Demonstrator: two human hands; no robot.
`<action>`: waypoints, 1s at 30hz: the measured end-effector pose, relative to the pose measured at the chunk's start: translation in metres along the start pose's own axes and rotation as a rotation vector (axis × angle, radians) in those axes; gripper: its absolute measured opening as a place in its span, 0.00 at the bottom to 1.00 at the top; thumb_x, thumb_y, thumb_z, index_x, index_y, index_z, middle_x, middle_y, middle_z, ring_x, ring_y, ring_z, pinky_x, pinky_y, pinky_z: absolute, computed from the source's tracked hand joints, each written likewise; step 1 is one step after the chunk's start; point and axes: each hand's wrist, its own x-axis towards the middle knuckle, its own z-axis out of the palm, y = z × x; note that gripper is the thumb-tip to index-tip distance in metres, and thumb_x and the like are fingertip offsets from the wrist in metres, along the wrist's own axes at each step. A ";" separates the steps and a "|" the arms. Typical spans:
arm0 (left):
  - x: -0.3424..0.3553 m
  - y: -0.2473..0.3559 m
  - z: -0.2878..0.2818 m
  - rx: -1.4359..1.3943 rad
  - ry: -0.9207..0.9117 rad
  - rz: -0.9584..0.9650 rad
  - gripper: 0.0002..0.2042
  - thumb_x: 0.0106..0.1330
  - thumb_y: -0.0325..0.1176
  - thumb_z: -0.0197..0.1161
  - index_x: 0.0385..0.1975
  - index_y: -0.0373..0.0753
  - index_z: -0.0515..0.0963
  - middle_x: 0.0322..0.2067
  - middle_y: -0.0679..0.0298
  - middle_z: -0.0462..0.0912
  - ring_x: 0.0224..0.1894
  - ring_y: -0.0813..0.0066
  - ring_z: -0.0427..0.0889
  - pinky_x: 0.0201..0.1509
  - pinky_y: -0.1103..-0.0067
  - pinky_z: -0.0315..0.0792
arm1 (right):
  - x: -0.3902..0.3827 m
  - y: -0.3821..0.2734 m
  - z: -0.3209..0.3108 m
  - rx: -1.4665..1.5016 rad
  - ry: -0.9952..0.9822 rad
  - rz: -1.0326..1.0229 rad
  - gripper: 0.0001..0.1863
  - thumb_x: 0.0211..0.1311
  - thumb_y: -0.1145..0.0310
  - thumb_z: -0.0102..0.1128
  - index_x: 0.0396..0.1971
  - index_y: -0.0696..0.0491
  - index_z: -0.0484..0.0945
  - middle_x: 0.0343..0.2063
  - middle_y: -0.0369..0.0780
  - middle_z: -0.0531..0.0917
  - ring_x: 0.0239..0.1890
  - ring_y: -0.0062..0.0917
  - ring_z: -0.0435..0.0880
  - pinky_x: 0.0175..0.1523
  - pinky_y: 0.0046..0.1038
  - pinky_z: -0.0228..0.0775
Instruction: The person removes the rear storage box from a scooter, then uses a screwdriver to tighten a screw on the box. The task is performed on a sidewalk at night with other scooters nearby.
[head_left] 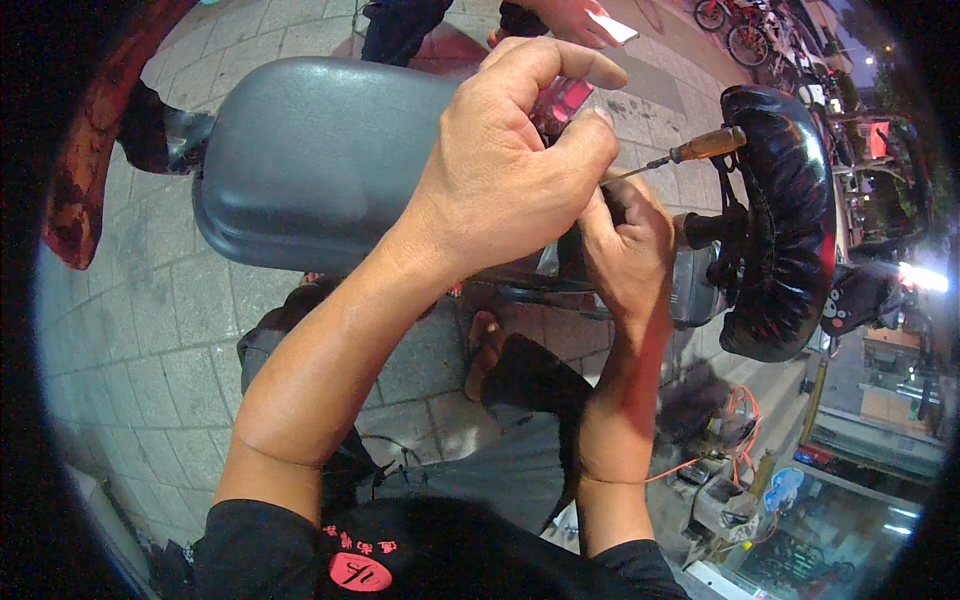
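Observation:
My left hand (pixel 510 170) is closed around a pink, see-through object (pixel 565 100), held over the right end of a long dark padded seat (pixel 310 150). Just below it, my right hand (pixel 625 240) is curled, with what it holds mostly hidden by my fingers. A screwdriver with an amber handle (pixel 700 147) slants from the upper right, its shaft running behind my left thumb toward my right fingers; its tip is hidden. Right of my hands stands a saddle with a glossy black gathered cover (pixel 775 225).
Another person's hand (pixel 580 22) holds a white flat item at the top. Below is paving (pixel 160 350); a red-brown curved piece (pixel 80 200) is at left. Bicycles (pixel 745 40) stand upper right. An orange cord (pixel 740 420) and a glass-fronted case (pixel 830 500) are at lower right.

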 end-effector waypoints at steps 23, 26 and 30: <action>-0.001 0.000 -0.001 -0.022 -0.015 -0.014 0.13 0.74 0.25 0.66 0.55 0.35 0.84 0.46 0.68 0.86 0.46 0.85 0.83 0.51 0.83 0.78 | 0.001 0.003 -0.005 0.052 -0.083 -0.067 0.07 0.72 0.71 0.70 0.42 0.60 0.86 0.37 0.50 0.90 0.41 0.43 0.92 0.49 0.38 0.82; -0.002 -0.002 -0.001 -0.025 -0.003 0.015 0.12 0.74 0.25 0.66 0.55 0.35 0.84 0.45 0.68 0.87 0.45 0.85 0.83 0.50 0.83 0.77 | 0.000 0.002 -0.003 0.046 -0.068 -0.049 0.07 0.71 0.72 0.71 0.41 0.60 0.86 0.35 0.50 0.90 0.40 0.43 0.92 0.48 0.37 0.82; -0.002 -0.001 -0.001 -0.028 -0.005 0.003 0.12 0.74 0.25 0.66 0.55 0.35 0.84 0.45 0.69 0.87 0.44 0.85 0.83 0.48 0.84 0.77 | -0.002 0.005 0.001 0.019 -0.013 -0.073 0.07 0.69 0.72 0.73 0.38 0.60 0.86 0.32 0.49 0.88 0.36 0.42 0.91 0.43 0.36 0.81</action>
